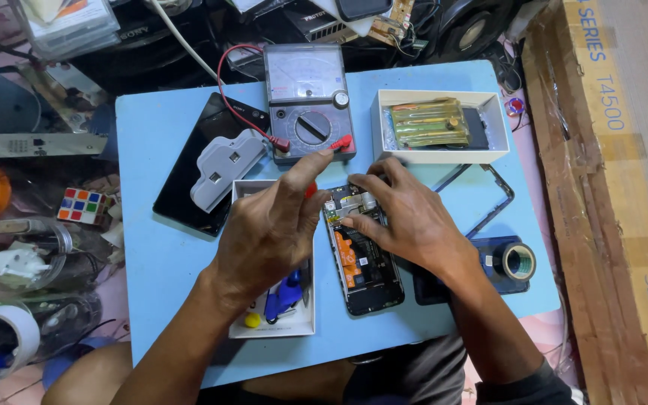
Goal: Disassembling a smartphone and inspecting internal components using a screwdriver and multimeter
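Opened phone (361,262) — under both hands' grip.

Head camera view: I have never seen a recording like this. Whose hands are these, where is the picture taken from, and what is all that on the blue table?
There is no machine here. The camera sits on a person's head and looks down at their own two bare hands over a blue table. Between the hands lies an opened phone, its insides showing. The right hand rests its fingertips on the phone's upper end. The left hand hovers beside it with one finger pointing towards a grey dial meter with red leads; whether it holds anything is hidden. Also there: a black tablet, a white tray of small tools, a white box and a tape roll.
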